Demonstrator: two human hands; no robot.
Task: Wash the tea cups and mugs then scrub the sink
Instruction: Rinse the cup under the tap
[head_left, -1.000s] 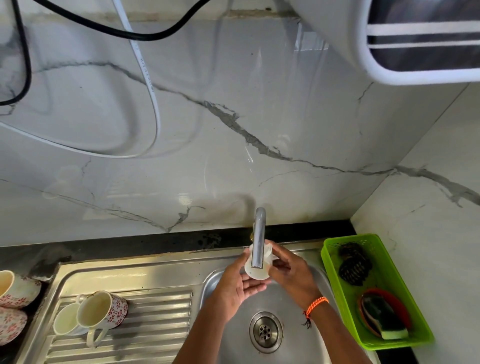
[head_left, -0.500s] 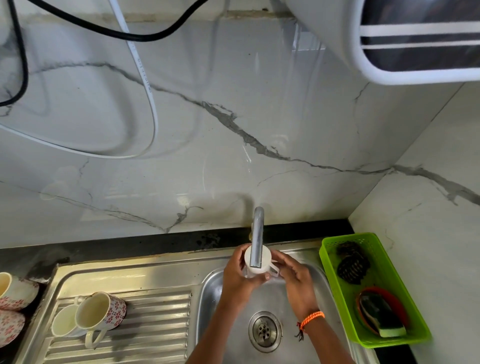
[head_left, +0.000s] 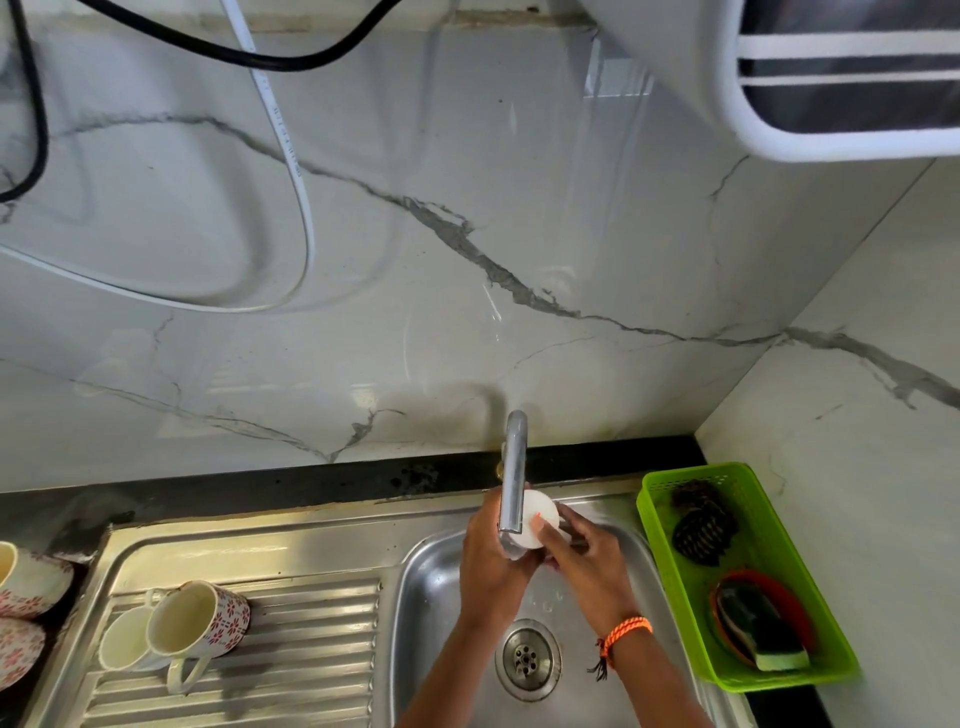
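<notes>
So we've got a small white cup (head_left: 540, 525) right under the faucet (head_left: 513, 478) spout, above the sink basin (head_left: 431, 582). Our left hand (head_left: 491, 564) is curled around its left side, and our right hand (head_left: 587, 558) grips it from the right with the thumb pressed on the cup's pale face. We can't really tell whether water is running.

What could go sideways: wet ceramic is slippery, and the cup sits just beside the metal spout, so a careless twist could knock it against the faucet or drop it into the steel basin and chip it. The two mugs on the drainboard, well left of the faucet, are lying on their sides and could roll if bumped.

Count: one cup in hand, one floral mug (head_left: 200, 621) and one plain white mug (head_left: 124, 644) on the drainboard, two more floral pieces (head_left: 31, 584) cut off far left of the faucet. Right of the faucet, one green basket (head_left: 670, 566) holding one dark scrubber (head_left: 701, 525) and one sponge (head_left: 763, 631) in a red dish.
</notes>
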